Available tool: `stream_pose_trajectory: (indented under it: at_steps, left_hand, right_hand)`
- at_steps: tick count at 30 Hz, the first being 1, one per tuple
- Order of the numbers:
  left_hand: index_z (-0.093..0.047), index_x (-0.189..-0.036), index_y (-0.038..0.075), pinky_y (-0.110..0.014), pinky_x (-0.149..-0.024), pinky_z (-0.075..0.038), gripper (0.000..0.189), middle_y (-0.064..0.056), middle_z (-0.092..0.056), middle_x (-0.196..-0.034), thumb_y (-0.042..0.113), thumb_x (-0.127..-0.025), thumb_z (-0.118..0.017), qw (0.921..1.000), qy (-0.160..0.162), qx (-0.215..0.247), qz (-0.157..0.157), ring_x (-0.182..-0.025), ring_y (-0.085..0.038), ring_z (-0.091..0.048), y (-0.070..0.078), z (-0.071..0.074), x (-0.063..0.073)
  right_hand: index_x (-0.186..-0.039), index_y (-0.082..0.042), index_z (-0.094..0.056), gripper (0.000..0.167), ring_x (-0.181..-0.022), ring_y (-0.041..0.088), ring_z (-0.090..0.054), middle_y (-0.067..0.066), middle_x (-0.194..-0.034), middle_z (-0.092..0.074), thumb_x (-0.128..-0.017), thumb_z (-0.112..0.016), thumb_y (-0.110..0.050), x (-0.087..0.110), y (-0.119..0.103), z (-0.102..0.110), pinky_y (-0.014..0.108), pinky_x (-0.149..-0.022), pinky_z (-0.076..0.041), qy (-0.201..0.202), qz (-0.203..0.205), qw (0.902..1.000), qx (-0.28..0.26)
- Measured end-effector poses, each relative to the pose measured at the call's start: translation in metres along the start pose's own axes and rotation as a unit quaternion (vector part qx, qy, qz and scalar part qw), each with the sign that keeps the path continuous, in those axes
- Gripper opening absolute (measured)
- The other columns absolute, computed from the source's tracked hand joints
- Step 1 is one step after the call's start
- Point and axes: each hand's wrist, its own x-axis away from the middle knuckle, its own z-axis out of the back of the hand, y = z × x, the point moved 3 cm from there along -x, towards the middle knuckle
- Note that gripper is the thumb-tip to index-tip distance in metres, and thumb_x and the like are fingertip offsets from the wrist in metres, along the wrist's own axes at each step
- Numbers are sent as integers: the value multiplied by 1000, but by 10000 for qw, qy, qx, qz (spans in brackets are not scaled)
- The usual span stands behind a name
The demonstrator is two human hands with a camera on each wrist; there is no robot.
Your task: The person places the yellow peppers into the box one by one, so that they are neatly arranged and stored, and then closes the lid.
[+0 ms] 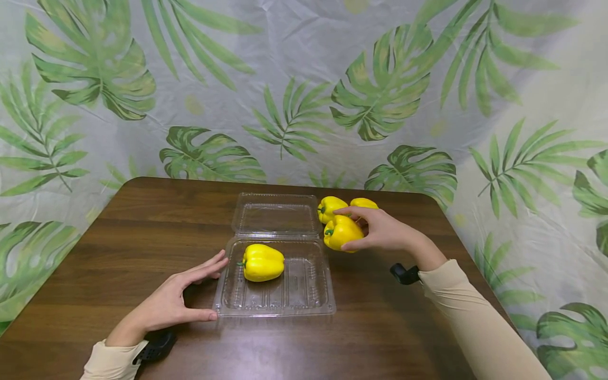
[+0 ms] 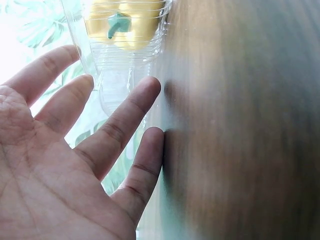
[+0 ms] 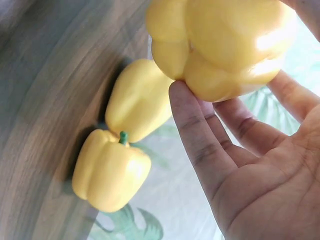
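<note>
My right hand (image 1: 386, 230) grips a yellow bell pepper (image 1: 343, 233) with a green stem, thumb on the near side and fingers over the far side. In the right wrist view this pepper (image 3: 225, 45) is raised off the table. Left of it lies a clear plastic clamshell container (image 1: 304, 295), its lid (image 1: 275, 217) folded back flat. Another yellow pepper (image 1: 263, 263) lies on its side in the container's left half, stem to the left. At the container's left edge is my left hand (image 1: 176, 300), fingers straight and spread, thumb and fingertips right at the rim.
Two more yellow peppers, one beside the lid (image 1: 331, 209) and one farther right (image 1: 364, 202), lie behind my right hand. All of this is on a dark brown wooden table (image 1: 157, 227). A leaf-patterned cloth (image 1: 294, 63) hangs behind the table.
</note>
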Motion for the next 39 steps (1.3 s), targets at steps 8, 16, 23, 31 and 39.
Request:
stream_pose_trajectory:
  at_steps: [8,16,23,31,39]
  left_hand:
    - [-47,-164,18,-9,-113,-33,97,-9,-38,-175,37,-82,-95,10000,0,-67,-3,-128,-6,-67,-1,0,0]
    - [-47,-164,18,-9,-112,-34,97,-10,-38,-175,37,-82,-95,9999,17,-96,-38,-127,-6,-66,0,0,0]
    - [-47,-164,17,-9,-113,-34,97,-10,-38,-175,37,-82,-95,10000,20,-80,-31,-127,-6,-67,0,0,1]
    - [-47,-164,18,-9,-113,-34,97,-9,-38,-175,38,-82,-95,10000,15,-83,-18,-128,-6,-67,-1,0,0]
    - [-47,-164,19,-8,-113,-32,97,-8,-37,-175,36,-82,-95,10000,7,-16,4,-129,-6,-66,0,1,0]
  right_hand:
    - [-162,-19,-48,86,-123,28,-66,10,-149,-62,-88,-90,-34,-5,-11,-5,46,-104,-56,-221,47,9997,-58]
    - [-160,-19,-51,84,-120,22,-66,8,-149,-65,-88,-90,-37,-11,-18,-11,42,-102,-55,-269,231,9992,184]
    - [-160,-17,-52,82,-121,20,-66,6,-149,-65,-89,-89,-38,-14,-25,-15,43,-104,-54,-432,265,9985,202]
    - [-160,-23,-52,82,-120,16,-65,1,-148,-64,-89,-89,-39,-19,-33,-17,42,-105,-54,-562,146,9981,228]
    - [-160,-24,-52,81,-119,16,-64,-3,-147,-65,-89,-88,-39,-22,-41,-19,40,-104,-53,-703,167,9967,372]
